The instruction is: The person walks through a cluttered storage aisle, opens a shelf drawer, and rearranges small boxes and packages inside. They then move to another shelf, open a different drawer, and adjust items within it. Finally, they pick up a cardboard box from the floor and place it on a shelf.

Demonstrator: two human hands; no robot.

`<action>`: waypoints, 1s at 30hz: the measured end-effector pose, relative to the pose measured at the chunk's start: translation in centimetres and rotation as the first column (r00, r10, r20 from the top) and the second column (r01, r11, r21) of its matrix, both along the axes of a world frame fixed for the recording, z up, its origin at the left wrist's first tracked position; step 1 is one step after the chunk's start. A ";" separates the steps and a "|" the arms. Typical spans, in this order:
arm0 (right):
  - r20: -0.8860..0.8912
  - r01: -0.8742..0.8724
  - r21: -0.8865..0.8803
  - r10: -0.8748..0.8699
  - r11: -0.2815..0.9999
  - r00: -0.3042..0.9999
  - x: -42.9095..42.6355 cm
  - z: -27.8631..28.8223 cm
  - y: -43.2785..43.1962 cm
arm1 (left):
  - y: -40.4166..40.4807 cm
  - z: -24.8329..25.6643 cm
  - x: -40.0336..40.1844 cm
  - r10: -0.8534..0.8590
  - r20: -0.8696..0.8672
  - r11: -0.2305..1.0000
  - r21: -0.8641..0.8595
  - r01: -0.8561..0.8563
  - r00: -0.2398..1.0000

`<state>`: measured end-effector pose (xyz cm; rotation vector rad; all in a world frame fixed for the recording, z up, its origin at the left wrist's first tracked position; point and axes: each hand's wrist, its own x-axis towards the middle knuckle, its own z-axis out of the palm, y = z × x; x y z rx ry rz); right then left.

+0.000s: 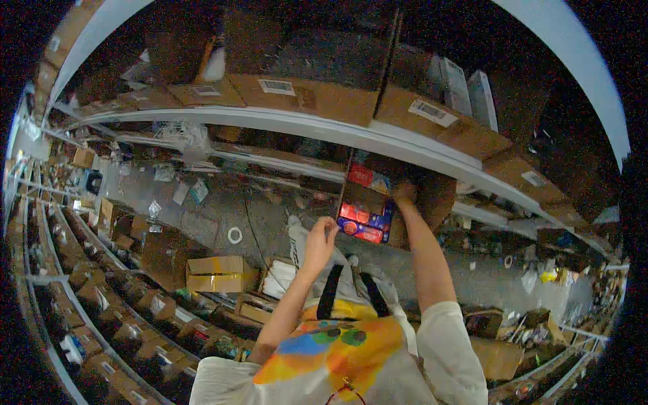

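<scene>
An open cardboard box is before me, below a shelf's white front beam. Inside it lie small red and blue cartons, with another red carton farther back. My left hand is at the box's near left corner, fingers curled close to the end of the blue carton. Whether it grips the rim is not clear. My right hand reaches into the right side of the box; its fingers are blurred and in shadow, so what they hold is hidden.
A white shelf beam crosses above the box, with labelled cardboard boxes on it. A taped carton stands behind to the left, near shelves of bins. A white ring and plastic scraps lie on the floor.
</scene>
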<state>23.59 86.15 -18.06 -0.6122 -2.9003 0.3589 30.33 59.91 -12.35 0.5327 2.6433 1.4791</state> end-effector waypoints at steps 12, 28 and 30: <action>0.164 -0.137 -0.100 0.152 0.986 0.975 -6.5 -1.3 -3.7 | -1.4 3.8 2.1 0.038 0.140 0.999 -0.005 -0.038 0.989; -0.203 -0.230 -0.264 0.180 0.936 0.963 -0.6 0.1 3.1 | -0.7 2.3 1.9 0.075 0.054 0.996 0.039 -0.078 0.996; 0.117 -0.108 -0.539 0.202 0.836 0.972 -0.4 -1.5 5.9 | -0.6 2.4 1.9 0.081 0.050 0.996 0.022 -0.082 0.995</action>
